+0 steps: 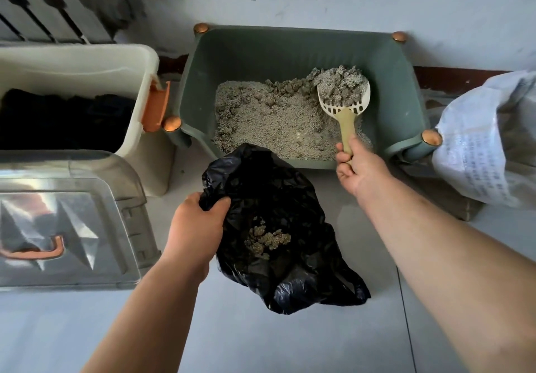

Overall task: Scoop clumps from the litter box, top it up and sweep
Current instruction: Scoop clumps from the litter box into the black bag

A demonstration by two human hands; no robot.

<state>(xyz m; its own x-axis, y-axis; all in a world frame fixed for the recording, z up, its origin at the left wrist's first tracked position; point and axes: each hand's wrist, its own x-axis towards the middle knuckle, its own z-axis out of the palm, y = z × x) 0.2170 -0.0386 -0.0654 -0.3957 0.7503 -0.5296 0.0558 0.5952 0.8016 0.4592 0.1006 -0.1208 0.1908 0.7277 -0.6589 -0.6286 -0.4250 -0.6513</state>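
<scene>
Scooping is under way. Left hand (pixel 197 227) grips the rim of the black bag (pixel 278 256) on the floor, holding it open; some clumps (pixel 266 240) already lie inside. Further right, the green litter box (pixel 400 88) holds more clumps. Right hand (pixel 358 169) clasps the loaded scoop (pixel 343 94) above the litter. Topping up and sweeping appear outstanding.

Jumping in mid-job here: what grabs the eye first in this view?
The loaded slotted scoop, heaped with grey clumps, held by the right hand over the right side of the green litter box. Next, the crumpled black bag on the floor in front of the box, held open by the left hand, with a few clumps already inside.
</scene>
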